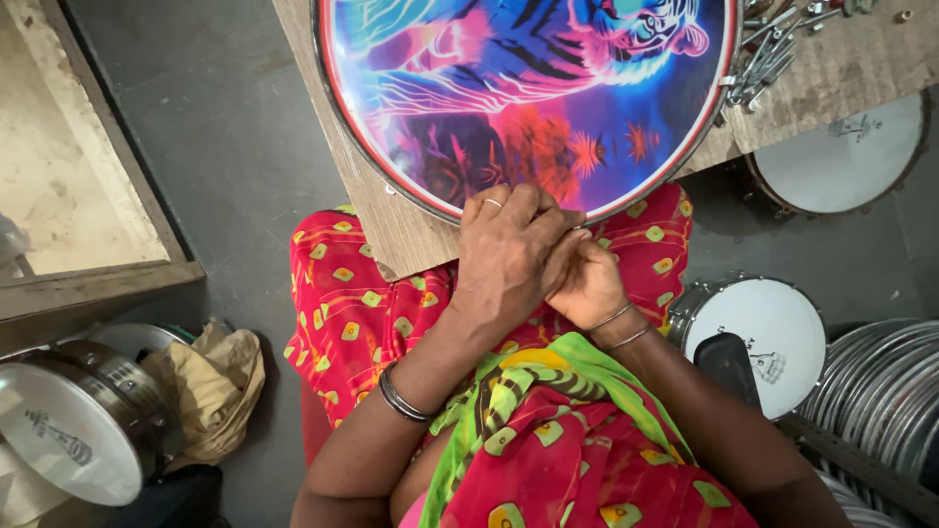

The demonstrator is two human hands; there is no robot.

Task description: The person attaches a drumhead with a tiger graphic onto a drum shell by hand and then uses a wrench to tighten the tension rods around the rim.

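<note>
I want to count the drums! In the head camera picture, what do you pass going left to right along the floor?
Shiny metal drum with white skin → crumpled tan cloth → person's clasped hands → small white-skinned drum → stack of silver metal hoops.

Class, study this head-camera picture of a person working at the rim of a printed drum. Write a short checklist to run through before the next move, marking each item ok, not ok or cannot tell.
1. Drum lies flat on the wooden board: ok.
2. Both hands meet at the near rim: ok; left hand lies over right hand.
3. What the fingers grip at the rim: cannot tell, hidden by the hands.
4. Metal rods lie on the board within view: ok.
5. Printed drum skin shows no tear: ok in the visible part.
</note>
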